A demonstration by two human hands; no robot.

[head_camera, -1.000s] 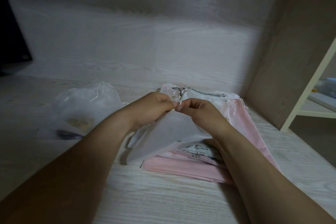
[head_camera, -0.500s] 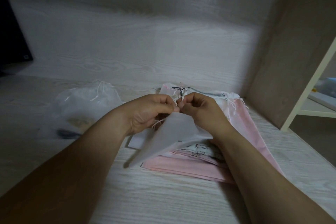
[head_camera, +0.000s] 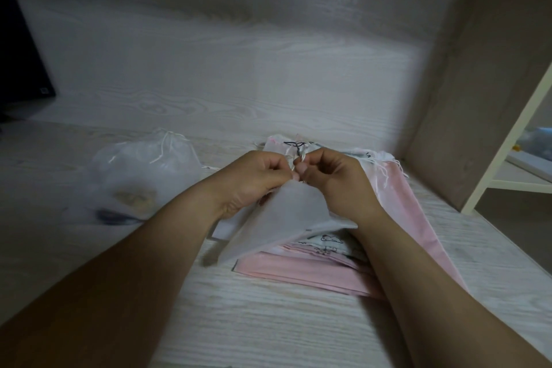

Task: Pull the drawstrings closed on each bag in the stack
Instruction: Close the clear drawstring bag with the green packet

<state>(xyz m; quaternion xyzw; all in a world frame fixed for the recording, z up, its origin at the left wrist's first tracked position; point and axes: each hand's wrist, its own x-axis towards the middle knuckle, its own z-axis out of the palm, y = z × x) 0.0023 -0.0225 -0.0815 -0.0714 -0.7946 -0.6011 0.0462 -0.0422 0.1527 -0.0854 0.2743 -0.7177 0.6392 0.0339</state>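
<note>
**Head view: both hands meet at one bag's mouth**

Nearest, the pale wood-grain tabletop (head_camera: 268, 323) carries the stack of flat pink and printed fabric bags (head_camera: 313, 270). A translucent white drawstring bag (head_camera: 280, 218) slopes up from the stack, its long axis running away from the person and its mouth at the far end. There the left hand (head_camera: 254, 182) and right hand (head_camera: 331, 179) meet, equally near, fingers curled, pinching the thin white drawstring (head_camera: 299, 162). The closing pull probably goes sideways. Farther left lies a sheer white cinched pouch (head_camera: 143, 176).
</note>
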